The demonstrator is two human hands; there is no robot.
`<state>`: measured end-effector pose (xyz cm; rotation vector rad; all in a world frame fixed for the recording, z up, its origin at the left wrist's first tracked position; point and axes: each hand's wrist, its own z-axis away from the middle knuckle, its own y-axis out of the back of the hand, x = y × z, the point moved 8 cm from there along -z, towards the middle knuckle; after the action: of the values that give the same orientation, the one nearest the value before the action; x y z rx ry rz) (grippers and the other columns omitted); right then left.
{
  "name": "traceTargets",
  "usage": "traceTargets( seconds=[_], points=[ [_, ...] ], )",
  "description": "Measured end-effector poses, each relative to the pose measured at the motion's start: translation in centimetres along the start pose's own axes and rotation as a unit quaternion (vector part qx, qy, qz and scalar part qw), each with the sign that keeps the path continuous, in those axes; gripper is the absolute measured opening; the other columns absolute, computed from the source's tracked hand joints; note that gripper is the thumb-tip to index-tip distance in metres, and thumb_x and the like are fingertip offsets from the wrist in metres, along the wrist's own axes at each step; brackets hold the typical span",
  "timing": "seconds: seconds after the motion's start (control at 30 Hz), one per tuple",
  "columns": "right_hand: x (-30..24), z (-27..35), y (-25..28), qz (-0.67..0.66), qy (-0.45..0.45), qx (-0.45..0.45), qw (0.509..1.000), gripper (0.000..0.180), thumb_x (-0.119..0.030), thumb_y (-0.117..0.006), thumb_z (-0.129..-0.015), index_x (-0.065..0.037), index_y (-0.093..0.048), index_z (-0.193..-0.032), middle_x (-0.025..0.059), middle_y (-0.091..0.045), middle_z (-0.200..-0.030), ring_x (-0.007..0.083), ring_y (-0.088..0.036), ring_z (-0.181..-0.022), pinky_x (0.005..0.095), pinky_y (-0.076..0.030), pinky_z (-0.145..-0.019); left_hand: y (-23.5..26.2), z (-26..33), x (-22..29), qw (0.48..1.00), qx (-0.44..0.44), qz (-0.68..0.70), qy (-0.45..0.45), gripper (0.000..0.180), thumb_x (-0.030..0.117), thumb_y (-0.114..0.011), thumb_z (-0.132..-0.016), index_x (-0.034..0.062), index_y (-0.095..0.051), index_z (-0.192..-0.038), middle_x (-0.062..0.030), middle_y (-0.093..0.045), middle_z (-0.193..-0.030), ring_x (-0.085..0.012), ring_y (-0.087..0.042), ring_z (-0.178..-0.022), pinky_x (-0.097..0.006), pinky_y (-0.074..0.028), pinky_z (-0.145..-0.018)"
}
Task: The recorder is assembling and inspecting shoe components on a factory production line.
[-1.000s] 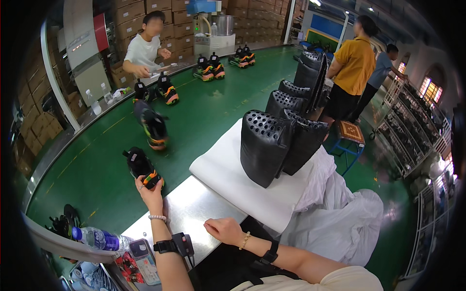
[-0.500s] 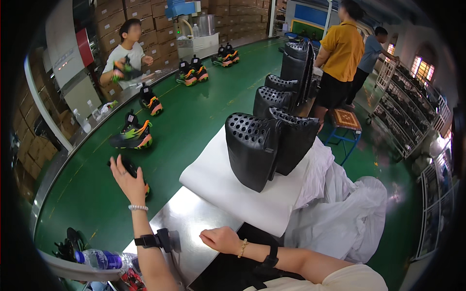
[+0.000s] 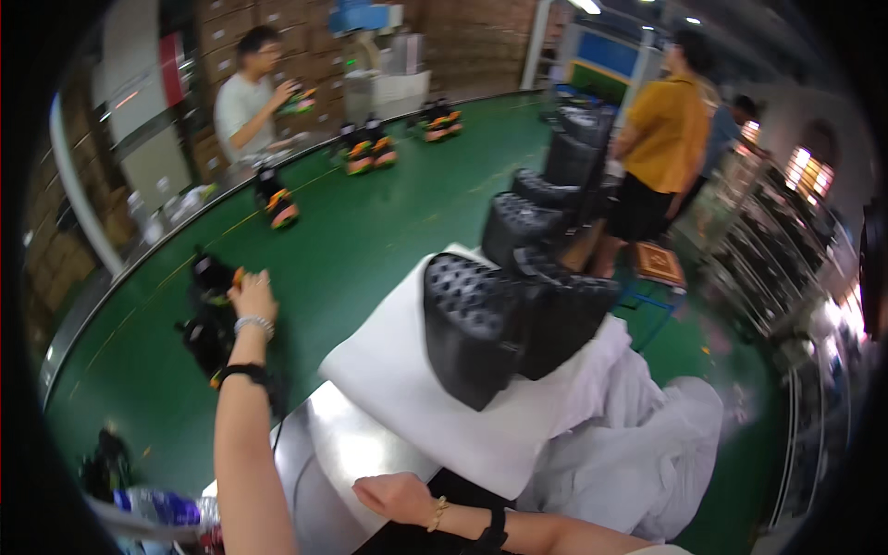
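My left hand reaches over the green belt, its fingers curled onto the orange-edged end of a dark sports shoe. Part of that shoe is behind the fingers. Another dark shoe lies nearer, beside my left wrist. My right hand is a loose fist over the shiny metal tabletop, with nothing visible in it. To the right of both hands, several black perforated, boot-shaped pieces stand on a white sheet.
More black-orange shoes sit farther along the green belt. A person across it holds a shoe. A person in yellow stands by a stool. White cloth hangs at right; a bottle lies lower left.
My left hand has gone from spread fingers above the nearer shoe to curled fingers on the farther one. Both near shoes appear further left and lower. The person across has raised a shoe.
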<state>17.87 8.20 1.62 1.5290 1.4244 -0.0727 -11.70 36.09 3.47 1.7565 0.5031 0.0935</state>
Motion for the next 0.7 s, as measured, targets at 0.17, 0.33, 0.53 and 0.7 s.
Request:
traceTargets(
  seconds=[0.17, 0.33, 0.53, 0.7],
  points=[
    [0.4, -0.9, 1.8, -0.01, 0.015, 0.031, 0.999, 0.011, -0.017, -0.062, -0.086, -0.01, -0.061, -0.078, 0.0047, -0.059, -0.062, 0.0231, -0.059, -0.053, 0.0332, -0.046, -0.046, 3.7, 0.2, 0.2, 0.975, 0.195, 0.101, -0.044, 0.047, 0.012, -0.066, -0.075, 0.0085, -0.053, -0.12, -0.0102, -0.049, -0.124, -0.0274, -0.048, -0.116, -0.044, -0.044, -0.086],
    [0.4, -0.8, 1.2, 0.003, -0.019, 0.004, 1.0, 0.012, -0.017, -0.063, -0.085, -0.009, -0.061, -0.076, 0.0048, -0.057, -0.059, 0.0216, -0.056, -0.049, 0.0321, -0.044, -0.044, 6.8, 1.2, -2.9, 0.972, 0.197, 0.124, 0.009, 0.056, 0.026, -0.071, -0.074, 0.0059, -0.048, -0.121, -0.0133, -0.051, -0.12, -0.0295, -0.051, -0.112, -0.041, -0.047, -0.085],
    [-0.8, -0.3, 0.8, -0.012, 0.013, 0.026, 0.999, 0.012, -0.017, -0.063, -0.085, -0.009, -0.06, -0.076, 0.0051, -0.057, -0.058, 0.0214, -0.057, -0.048, 0.0323, -0.045, -0.044, 1.7, 1.7, -7.9, 0.961, -0.058, 0.248, 0.109, 0.04, 0.033, -0.062, -0.082, 0.0011, -0.06, -0.106, -0.0224, -0.065, -0.096, -0.0381, -0.061, -0.101, -0.044, -0.05, -0.083],
    [0.1, 0.1, 1.1, 0.023, -0.005, 0.024, 0.999, 0.011, -0.017, -0.064, -0.084, -0.01, -0.062, -0.077, 0.0057, -0.058, -0.058, 0.0224, -0.058, -0.05, 0.0329, -0.045, -0.045, 8.6, 9.5, -4.3, 0.98, 0.02, 0.184, -0.065, 0.029, 0.03, -0.068, -0.076, 0.0056, -0.071, -0.092, -0.0173, -0.061, -0.106, -0.0366, -0.063, -0.094, -0.043, -0.049, -0.084]
  ],
)
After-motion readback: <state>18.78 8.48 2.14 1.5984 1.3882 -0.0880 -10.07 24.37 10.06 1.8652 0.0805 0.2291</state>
